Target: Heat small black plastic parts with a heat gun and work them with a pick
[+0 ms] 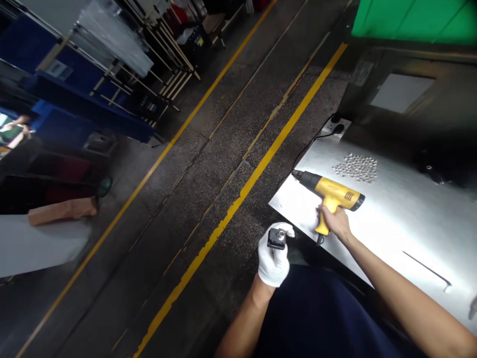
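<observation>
Hands are apart: the white-gloved left hand [274, 261] pinches a small square black block [276, 238] with a metal centre, while the bare right hand [335, 221] wraps the yellow plastic grip of a heat gun [330, 195] with a black nozzle, above a shiny steel table [404, 233]. A heap of small metal rings [357, 167] lies at the gun's 2 o'clock, a socket [337, 127] at 12.
</observation>
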Demonstrator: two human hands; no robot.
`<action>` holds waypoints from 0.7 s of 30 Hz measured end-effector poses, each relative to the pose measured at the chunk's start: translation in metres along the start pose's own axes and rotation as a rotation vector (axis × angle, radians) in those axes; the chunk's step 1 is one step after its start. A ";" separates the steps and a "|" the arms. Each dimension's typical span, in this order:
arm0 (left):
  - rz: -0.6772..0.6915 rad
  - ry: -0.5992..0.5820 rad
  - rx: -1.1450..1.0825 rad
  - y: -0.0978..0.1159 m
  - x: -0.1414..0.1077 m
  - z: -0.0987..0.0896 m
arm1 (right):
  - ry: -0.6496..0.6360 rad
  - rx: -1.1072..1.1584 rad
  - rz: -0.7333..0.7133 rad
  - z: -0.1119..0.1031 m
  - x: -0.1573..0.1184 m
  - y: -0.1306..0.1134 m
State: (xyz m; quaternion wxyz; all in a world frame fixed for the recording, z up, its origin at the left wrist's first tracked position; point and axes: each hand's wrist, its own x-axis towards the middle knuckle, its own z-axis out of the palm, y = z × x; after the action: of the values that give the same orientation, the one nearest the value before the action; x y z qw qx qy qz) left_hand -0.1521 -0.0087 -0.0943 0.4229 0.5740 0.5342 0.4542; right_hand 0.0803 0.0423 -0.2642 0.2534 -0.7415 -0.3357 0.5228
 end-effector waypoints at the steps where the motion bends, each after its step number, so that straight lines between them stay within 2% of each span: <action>1: 0.001 -0.006 -0.007 -0.001 0.000 0.000 | 0.019 -0.073 0.019 -0.001 0.001 -0.003; 4: 0.008 -0.025 -0.026 -0.005 0.000 0.000 | 0.038 -0.254 0.063 0.000 -0.001 -0.016; 7: -0.003 -0.033 -0.032 -0.008 -0.003 0.004 | 0.035 -0.376 0.018 0.002 -0.018 -0.025; 10: -0.081 -0.054 -0.044 -0.014 -0.006 0.011 | 0.047 -0.466 -0.071 -0.012 -0.041 -0.016; 12: -0.145 -0.081 -0.102 -0.019 -0.006 0.021 | 0.095 -0.515 -0.103 -0.038 -0.054 0.002; 15: -0.271 -0.176 -0.190 -0.016 -0.008 0.042 | 0.224 -0.578 -0.080 -0.098 -0.082 0.037; 18: -0.371 -0.302 -0.293 0.005 -0.014 0.065 | 0.333 -0.604 -0.007 -0.158 -0.110 0.073; 21: -0.426 -0.404 -0.336 0.032 -0.023 0.085 | 0.335 -0.568 0.011 -0.192 -0.123 0.099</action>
State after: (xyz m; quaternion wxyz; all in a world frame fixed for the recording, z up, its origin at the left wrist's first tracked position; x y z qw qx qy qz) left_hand -0.0620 -0.0336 -0.0844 0.6943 0.4502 0.4653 0.3141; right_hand 0.2565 -0.1199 -0.1998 0.0854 -0.8600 -0.4177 0.2805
